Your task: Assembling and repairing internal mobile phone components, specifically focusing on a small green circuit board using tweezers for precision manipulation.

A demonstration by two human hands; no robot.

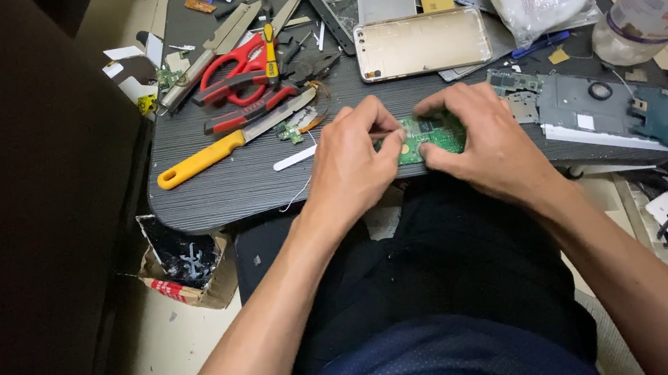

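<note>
Right at the near table edge (pixel 207 204), left hand (pixel 352 163) and right hand (pixel 486 137) both pinch a green circuit board (pixel 430 136) between fingertips. Beyond, a yellow-handled knife (pixel 209 155), red scissors (pixel 237 69), then a gold phone back (pixel 421 43).

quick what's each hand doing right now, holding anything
Left hand: fingers closed, pinching the left edge of the green circuit board.
Right hand: fingers curled, gripping the same board's right side.
</note>
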